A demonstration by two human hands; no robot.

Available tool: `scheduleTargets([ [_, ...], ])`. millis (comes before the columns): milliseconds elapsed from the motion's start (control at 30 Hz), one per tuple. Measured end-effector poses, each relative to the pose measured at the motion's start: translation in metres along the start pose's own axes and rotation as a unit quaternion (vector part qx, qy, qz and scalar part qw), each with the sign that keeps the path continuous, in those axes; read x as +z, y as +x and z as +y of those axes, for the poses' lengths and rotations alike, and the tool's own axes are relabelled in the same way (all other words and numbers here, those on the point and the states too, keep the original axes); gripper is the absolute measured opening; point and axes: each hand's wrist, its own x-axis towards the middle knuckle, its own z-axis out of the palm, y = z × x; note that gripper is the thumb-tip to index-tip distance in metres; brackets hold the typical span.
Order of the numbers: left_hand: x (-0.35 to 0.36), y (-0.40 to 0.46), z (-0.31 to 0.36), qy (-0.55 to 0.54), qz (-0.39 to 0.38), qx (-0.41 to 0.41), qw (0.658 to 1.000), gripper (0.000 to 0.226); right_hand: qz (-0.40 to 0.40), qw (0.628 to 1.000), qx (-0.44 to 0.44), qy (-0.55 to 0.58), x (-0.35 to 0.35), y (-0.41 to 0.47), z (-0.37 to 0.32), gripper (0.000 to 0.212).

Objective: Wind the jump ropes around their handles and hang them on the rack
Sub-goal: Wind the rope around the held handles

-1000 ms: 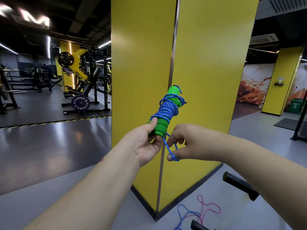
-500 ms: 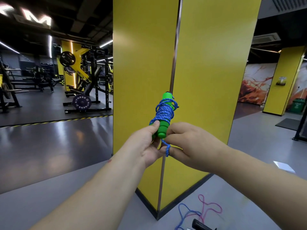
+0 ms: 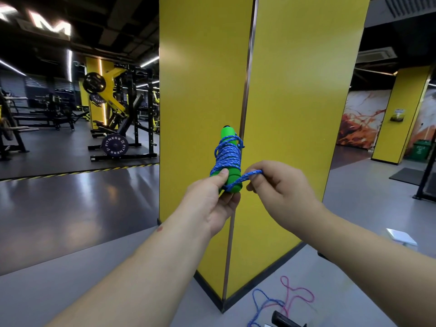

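A jump rope with green handles point(image 3: 228, 135) stands almost upright in front of me, its blue rope point(image 3: 227, 157) coiled many times around them. My left hand point(image 3: 212, 199) grips the handles at their lower end, thumb pressed on the coils. My right hand point(image 3: 278, 185) is just to the right of the handles and pinches a short loop of the blue rope point(image 3: 247, 177) that runs from the bottom of the handles. No rack is in view.
A yellow pillar point(image 3: 295, 114) stands right behind the rope. On the floor at its foot lie loose blue and pink ropes point(image 3: 283, 300) and a black handle point(image 3: 286, 319). Gym machines and a weight plate point(image 3: 115, 144) fill the left background. A white object point(image 3: 401, 236) is at right.
My right hand has moved from under the handles out to the right, drawing the rope's end loop sideways. The handles have tilted more upright in my left hand.
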Motion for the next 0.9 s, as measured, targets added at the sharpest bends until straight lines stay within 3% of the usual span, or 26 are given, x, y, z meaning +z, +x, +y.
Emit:
scheduleTargets([
  [67, 0.0, 0.0, 0.001, 0.0, 0.009, 0.004, 1.0, 0.016, -0.003, 1.0, 0.006, 0.019, -0.001, 0.001, -0.004, 0.017],
  [133, -0.001, 0.0, 0.001, -0.001, 0.015, 0.006, 1.0, 0.015, -0.056, 0.992, 0.055, 0.096, -0.005, 0.003, -0.01, 0.017],
  [233, -0.004, 0.002, 0.001, -0.001, 0.013, 0.015, 1.0, 0.018, -0.151, 0.952, 0.125, 0.237, -0.009, 0.005, -0.019, 0.022],
  [367, -0.004, 0.002, 0.004, -0.005, 0.011, 0.018, 1.0, 0.02, -0.215, 0.919, 0.176, 0.28, -0.009, 0.009, -0.013, 0.016],
  [533, -0.002, 0.0, 0.001, 0.016, 0.006, 0.02, 1.0, 0.007, -0.244, 0.828, 0.278, 0.423, -0.009, 0.007, -0.007, 0.027],
  [600, -0.002, 0.0, -0.001, 0.028, 0.002, 0.03, 0.999, 0.007, -0.246, 0.808, 0.293, 0.448, -0.009, 0.007, -0.007, 0.03],
  [800, -0.004, -0.006, 0.002, 0.018, -0.009, 0.009, 1.0, 0.012, -0.227, 0.828, 0.299, 0.416, -0.011, 0.013, 0.0, 0.03],
  [900, -0.005, -0.011, 0.004, 0.008, -0.024, -0.021, 0.999, 0.011, -0.166, 0.845, 0.308, 0.404, -0.011, 0.019, 0.012, 0.024],
])
